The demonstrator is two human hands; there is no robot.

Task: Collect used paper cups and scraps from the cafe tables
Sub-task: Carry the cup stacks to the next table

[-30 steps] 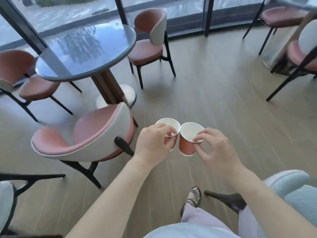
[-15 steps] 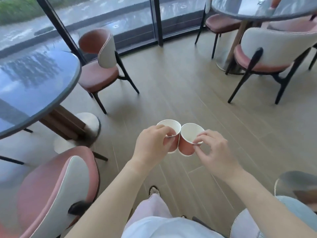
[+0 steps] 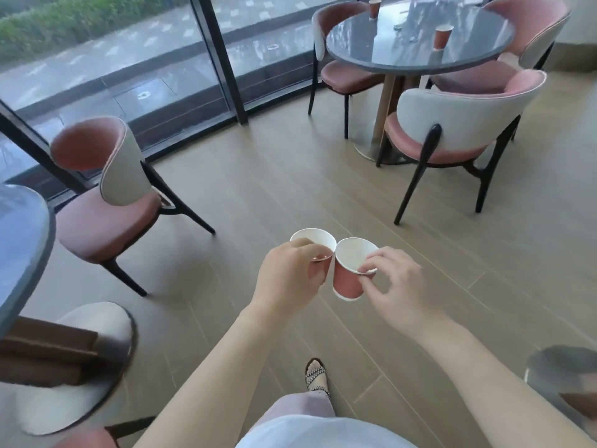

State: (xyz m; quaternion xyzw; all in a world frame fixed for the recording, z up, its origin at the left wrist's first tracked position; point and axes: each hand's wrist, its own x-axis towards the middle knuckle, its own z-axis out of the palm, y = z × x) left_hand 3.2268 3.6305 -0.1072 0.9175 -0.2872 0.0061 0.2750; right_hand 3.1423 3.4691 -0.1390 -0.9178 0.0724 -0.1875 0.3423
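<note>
I carry two terracotta paper cups with white insides over the floor. My left hand (image 3: 287,279) grips the left cup (image 3: 318,242) by its rim, and most of that cup's wall is hidden behind my fingers. My right hand (image 3: 399,297) pinches the rim of the right cup (image 3: 347,279), which tilts slightly and touches the left one. On the round dark table (image 3: 381,56) at the back right stand two more terracotta paper cups, one near the far edge (image 3: 374,8) and one at the right (image 3: 441,37).
Pink-and-white chairs surround the far table (image 3: 458,124), (image 3: 339,76). Another chair (image 3: 109,202) stands at the left by the glass wall. A second dark table's edge (image 3: 22,253) and its round base (image 3: 80,367) are at the left. Wood floor lies open ahead.
The view has swung to the right: the left table slid out of frame and the far table with two cups came into view. Both hands still hold their cups together.
</note>
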